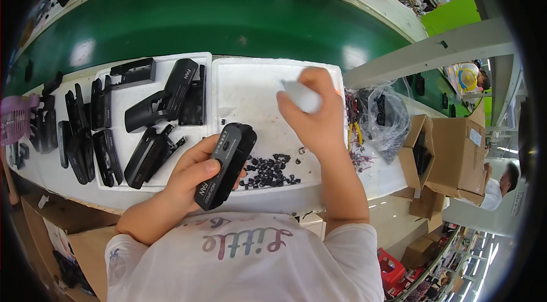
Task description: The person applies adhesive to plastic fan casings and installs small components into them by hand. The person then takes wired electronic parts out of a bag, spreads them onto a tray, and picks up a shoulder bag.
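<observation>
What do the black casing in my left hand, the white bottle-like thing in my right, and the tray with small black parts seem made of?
The black casing looks like moulded plastic: mostly matte, rounded ends, soft sheen. The white bottle-like thing is probably smooth plastic, though blur leaves that open. The tray seems foam: matte, opaque, thick-rimmed.

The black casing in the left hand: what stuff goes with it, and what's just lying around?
Seems part of the job:
- black casing, in the left hand
- white bottle-like thing, in the right hand
- small black pieces
- probably the other black casings

Probably just lying about:
- purple grilled thing
- red plastic thing
- cardboard box
</observation>
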Demonstrator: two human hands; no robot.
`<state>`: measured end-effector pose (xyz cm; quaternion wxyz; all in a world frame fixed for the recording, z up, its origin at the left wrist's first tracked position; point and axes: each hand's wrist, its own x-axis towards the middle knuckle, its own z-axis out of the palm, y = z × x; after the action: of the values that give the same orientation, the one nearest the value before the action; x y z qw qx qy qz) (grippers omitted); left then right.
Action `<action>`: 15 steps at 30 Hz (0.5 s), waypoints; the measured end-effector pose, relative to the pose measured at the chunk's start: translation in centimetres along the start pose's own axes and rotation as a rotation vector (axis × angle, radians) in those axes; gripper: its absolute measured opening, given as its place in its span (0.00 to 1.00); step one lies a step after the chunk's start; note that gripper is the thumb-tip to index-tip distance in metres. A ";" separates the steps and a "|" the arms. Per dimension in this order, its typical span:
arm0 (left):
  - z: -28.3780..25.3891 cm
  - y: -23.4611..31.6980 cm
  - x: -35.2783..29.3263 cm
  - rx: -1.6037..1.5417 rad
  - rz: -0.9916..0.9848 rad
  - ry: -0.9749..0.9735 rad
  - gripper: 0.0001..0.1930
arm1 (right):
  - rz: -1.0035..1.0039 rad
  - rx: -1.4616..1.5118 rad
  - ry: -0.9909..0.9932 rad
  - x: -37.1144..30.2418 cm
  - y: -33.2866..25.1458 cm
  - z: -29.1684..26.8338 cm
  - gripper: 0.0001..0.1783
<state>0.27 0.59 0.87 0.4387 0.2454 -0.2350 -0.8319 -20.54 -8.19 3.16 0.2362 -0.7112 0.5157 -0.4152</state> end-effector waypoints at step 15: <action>-0.1 -0.5 0.3 -0.022 -0.027 -0.003 0.28 | 0.122 0.559 -0.168 -4.3 -4.0 -0.9 0.16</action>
<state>-0.07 0.58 0.43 0.4298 0.2424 -0.2232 -0.8406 -19.65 -2.66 5.20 0.4895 -0.6180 0.4019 -0.4658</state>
